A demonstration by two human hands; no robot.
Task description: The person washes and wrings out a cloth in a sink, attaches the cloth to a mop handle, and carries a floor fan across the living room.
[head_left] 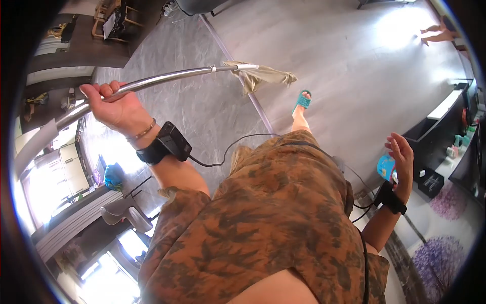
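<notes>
My left hand [119, 109] is wrapped round a long shiny metal pole [167, 78], with a bracelet and a black strapped device on the wrist. The pole runs from the left edge up to the middle, where a crumpled beige cloth [260, 77] hangs at its end, over the floor strip. On the right, my right hand [401, 154] is raised with its fingers loosely apart and nothing in them. It is nearest to a blue round object [386, 167], which is partly behind it. One foot shows in a teal slipper [304, 101].
A light strip [263, 114] divides marbled floor from plain grey floor. A grey chair [126, 213] stands at lower left, a wooden chair [119, 23] at upper left. A shelf with small items [450, 152] lines the right. Another person's bare limb [438, 35] shows at upper right.
</notes>
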